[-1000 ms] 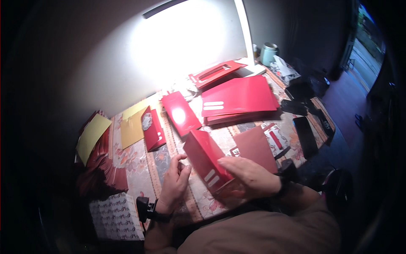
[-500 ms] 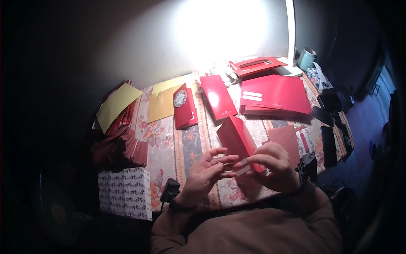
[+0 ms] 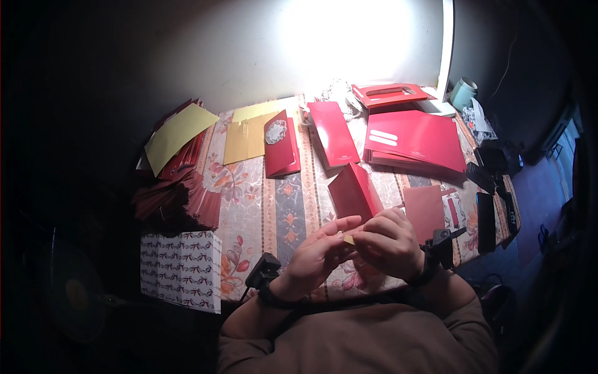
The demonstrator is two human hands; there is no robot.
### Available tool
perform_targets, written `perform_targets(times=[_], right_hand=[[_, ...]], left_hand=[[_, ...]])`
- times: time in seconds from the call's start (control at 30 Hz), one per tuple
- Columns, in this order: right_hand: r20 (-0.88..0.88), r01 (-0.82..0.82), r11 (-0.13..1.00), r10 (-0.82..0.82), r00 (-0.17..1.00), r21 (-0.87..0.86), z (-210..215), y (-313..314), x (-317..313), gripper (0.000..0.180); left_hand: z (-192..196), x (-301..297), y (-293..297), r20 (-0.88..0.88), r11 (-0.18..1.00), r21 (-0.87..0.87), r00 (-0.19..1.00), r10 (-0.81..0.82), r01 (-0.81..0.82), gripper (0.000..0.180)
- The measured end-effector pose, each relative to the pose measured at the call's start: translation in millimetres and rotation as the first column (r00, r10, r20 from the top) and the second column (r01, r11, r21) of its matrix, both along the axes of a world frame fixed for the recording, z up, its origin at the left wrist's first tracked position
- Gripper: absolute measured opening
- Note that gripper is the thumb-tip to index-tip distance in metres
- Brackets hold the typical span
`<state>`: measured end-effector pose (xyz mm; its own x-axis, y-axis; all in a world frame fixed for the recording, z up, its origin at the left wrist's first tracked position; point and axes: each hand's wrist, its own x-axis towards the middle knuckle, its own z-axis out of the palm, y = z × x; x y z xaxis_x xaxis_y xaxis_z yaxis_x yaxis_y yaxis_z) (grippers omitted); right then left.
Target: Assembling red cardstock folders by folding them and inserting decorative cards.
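Note:
My left hand and my right hand meet over the near middle of the table. Between their fingertips is a small yellowish piece, too small to name. The thumb of my left hand pinches it, with one finger stretched above. My right hand's fingers are bent closed on its other side and hide part of it. Just beyond the hands, a folded red card stands partly open. Farther off are a flat red card and a red card with a white lacy ornament.
Stacked red cards and a red sheet with a cut-out lie at the far right, by a lamp. Yellow sheets lie left. A patterned white box is at the near left, a phone at the right.
My right hand has moved in against my left, and its fingers have closed on the small piece. The white strip seen by my right fingers no longer shows. The whole view has shifted slightly.

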<state>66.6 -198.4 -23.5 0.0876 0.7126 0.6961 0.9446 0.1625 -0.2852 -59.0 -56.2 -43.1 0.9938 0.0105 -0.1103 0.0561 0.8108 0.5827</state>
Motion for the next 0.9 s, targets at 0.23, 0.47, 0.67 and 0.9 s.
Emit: perform_targets(times=[0.23, 0.47, 0.67, 0.9], right_hand=[[-0.034, 0.003, 0.999, -0.002, 0.999, 0.041, -2.2, -5.6, 2.1, 0.022], [-0.346, -0.078, 0.997, 0.083, 0.935, 0.027, 1.0, -16.6, -4.5, 0.023], [-0.503, -0.107, 0.993, 0.118, 0.856, 0.05, 2.4, -28.0, -11.6, 0.022], [-0.61, -0.112, 0.993, 0.104, 0.785, 0.026, 5.2, -33.0, -10.9, 0.019]], left_hand=[[-5.9, -4.6, -4.7, 0.05, 0.909, 0.405, 0.995, 0.082, -0.095, 0.028], [3.2, -10.6, -17.2, 0.408, 0.374, 0.816, 0.897, 0.169, -0.441, 0.019], [2.9, -7.1, -23.3, 0.625, -0.067, 0.779, 0.781, 0.003, -0.623, 0.019], [1.0, -0.4, -29.3, 0.463, 0.163, 0.868, 0.883, 0.077, -0.47, 0.017]])
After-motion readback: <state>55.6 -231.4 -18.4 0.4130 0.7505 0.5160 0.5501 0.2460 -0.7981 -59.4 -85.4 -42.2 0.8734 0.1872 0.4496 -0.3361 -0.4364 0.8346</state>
